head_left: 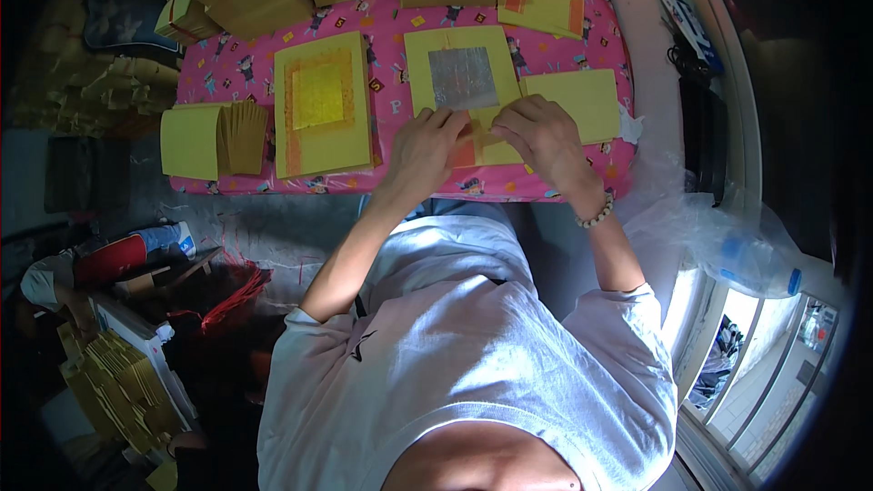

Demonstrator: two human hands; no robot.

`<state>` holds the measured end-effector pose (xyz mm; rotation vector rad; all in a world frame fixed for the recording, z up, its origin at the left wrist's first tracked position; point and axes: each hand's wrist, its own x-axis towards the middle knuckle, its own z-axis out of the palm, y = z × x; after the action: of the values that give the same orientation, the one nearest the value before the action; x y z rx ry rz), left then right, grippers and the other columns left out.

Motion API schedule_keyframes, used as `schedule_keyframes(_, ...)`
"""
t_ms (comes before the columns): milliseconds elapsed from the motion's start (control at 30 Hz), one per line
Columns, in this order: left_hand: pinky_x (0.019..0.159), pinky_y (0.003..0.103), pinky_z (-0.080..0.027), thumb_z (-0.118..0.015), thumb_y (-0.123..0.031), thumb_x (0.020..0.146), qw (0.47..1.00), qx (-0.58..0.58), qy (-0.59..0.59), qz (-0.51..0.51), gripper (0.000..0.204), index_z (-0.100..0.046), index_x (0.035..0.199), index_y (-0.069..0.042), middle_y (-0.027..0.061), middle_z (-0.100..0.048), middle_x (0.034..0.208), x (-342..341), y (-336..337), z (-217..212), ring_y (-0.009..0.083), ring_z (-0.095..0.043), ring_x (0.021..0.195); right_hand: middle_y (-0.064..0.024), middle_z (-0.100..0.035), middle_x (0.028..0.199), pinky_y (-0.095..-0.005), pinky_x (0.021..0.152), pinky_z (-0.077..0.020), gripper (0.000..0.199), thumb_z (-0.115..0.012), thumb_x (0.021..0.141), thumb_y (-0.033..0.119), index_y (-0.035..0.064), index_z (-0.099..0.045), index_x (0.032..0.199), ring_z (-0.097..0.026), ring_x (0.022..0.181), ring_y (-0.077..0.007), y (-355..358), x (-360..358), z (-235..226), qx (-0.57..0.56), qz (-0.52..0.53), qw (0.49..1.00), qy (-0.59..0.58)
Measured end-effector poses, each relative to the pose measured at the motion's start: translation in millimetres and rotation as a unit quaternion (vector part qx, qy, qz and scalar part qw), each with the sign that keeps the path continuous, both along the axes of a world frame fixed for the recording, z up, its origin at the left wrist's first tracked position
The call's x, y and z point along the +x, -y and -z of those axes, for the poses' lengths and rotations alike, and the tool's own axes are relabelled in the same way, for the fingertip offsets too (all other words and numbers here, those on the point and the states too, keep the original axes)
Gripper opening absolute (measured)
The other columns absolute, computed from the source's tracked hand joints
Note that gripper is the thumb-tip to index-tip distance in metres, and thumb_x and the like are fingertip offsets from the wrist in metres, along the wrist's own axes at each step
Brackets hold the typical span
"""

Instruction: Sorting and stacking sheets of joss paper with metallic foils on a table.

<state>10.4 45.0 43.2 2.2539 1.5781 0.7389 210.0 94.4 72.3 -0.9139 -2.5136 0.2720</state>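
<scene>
Lying on the pink tabletop (400, 18) dead ahead, the silver-foil sheet (464, 77) has its near edge under both hands, left hand (426, 147) and right hand (538, 135) equally close, fingers curled, pinching that edge's fold between them.

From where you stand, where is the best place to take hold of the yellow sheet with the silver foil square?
Probably the near edge of the silver-foil sheet, approached from the person's side. It lies flat on the pink cloth; the left hand and right hand already pinch there, clear of the foil.
</scene>
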Motion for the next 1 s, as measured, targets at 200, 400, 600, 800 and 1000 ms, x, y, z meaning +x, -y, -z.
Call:
schedule_keyframes(200,0.067,0.038,-0.049,-0.059,-0.001,0.079,0.988,0.062,0.123,-0.076,0.023,-0.056,0.102,-0.004,0.012,-0.06,0.091,-16,-4,-5,0.0332,-0.058,0.079,-0.0167,-0.049,0.117,-0.0366,0.088,-0.047,0.052,-0.074,0.075,0.011,0.0043,-0.046,0.119,-0.052,0.108,-0.0282,2,-15,15,-0.085,0.154,0.934,-0.311)
schedule_keyframes(400,0.078,0.026,-0.048,-0.056,-0.006,0.09,0.869,-0.07,0.49,-0.01,0.024,-0.055,0.114,-0.001,0.0061,-0.064,0.103,-29,5,8,0.0135,-0.061,0.095,-0.0145,-0.037,0.134,-0.0423,0.1,-0.0395,0.084,-0.08,0.071,0.014,0.0033,-0.027,0.135,-0.041,0.123,-0.0257,-15,-22,42,-0.373,0.066,0.804,-0.459)
schedule_keyframes(600,0.084,0.025,-0.045,-0.056,-0.005,0.091,0.82,-0.145,0.552,0.04,0.027,-0.054,0.118,-0.001,0.0023,-0.063,0.106,-33,-2,39,0.0086,-0.057,0.096,-0.0121,-0.041,0.134,-0.0364,0.104,-0.0358,0.091,-0.084,0.065,0.013,0.0027,-0.029,0.136,-0.04,0.126,-0.0226,-10,-21,42,-0.382,0.02,0.869,-0.314)
schedule_keyframes(800,0.091,0.031,-0.042,-0.059,-0.004,0.086,0.913,0.004,0.407,-0.022,0.043,-0.044,0.127,-0.002,0.0115,-0.055,0.117,-30,-12,45,0.0163,-0.053,0.106,-0.0095,-0.057,0.118,-0.0327,0.095,-0.0428,0.066,-0.081,0.068,0.01,-0.0012,-0.047,0.123,-0.053,0.11,-0.018,1,-34,32,-0.385,-0.017,0.853,-0.351)
schedule_keyframes(1000,0.091,0.032,-0.043,-0.059,-0.001,0.082,0.909,-0.007,0.417,-0.008,0.049,-0.041,0.128,-0.002,0.0122,-0.054,0.115,-20,-20,9,0.0183,-0.053,0.105,-0.0085,-0.058,0.118,-0.0302,0.091,-0.047,0.058,-0.077,0.073,0.008,0.0001,-0.048,0.123,-0.056,0.107,-0.0154,-2,-30,16,-0.334,-0.014,0.889,-0.311)
